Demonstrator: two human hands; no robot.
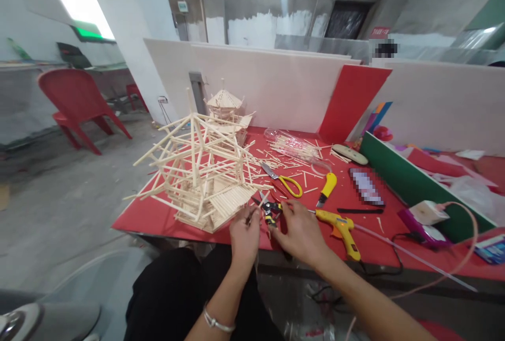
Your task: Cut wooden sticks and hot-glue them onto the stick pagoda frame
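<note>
My left hand [245,236] is closed in a pinch on a thin wooden stick [262,201] at the front edge of the red table [158,217]. My right hand [300,233] is closed on small cutting pliers [269,208] with dark and yellow handles, whose jaws meet the stick. Just left of my hands stands a large house model [199,172] built of wooden sticks. A smaller stick tower [225,112] rises behind it.
Yellow-handled scissors [284,180], a yellow utility knife [326,188] and a yellow glue gun [342,228] lie right of my hands. Loose sticks [292,149] are scattered behind. A green divider [410,186], white partition boards [276,88] and a red chair [77,101] surround the table.
</note>
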